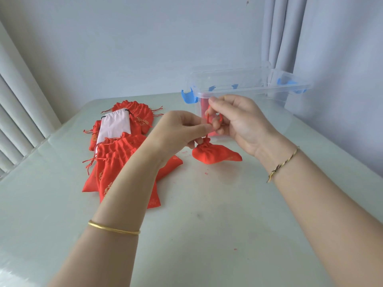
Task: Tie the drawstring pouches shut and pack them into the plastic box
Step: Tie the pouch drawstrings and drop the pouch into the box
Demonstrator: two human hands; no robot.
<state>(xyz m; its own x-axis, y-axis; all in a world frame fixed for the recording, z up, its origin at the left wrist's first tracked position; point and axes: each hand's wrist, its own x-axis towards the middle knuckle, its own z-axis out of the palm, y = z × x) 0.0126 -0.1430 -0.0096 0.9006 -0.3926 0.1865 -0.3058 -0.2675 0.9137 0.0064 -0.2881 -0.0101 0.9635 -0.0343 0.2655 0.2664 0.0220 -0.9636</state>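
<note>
Hands (207, 129) hold the cinched red pouch's (215, 154) drawstring (207, 119).

— What fills the upper right of the frame?
— A pale curtain (290, 32), hanging in folds.
— And the left edge?
— White blinds (18, 112), slanting, beside the pale glossy table (207, 235).

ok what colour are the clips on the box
Blue clips on the clear box, seen in the head view.
</note>
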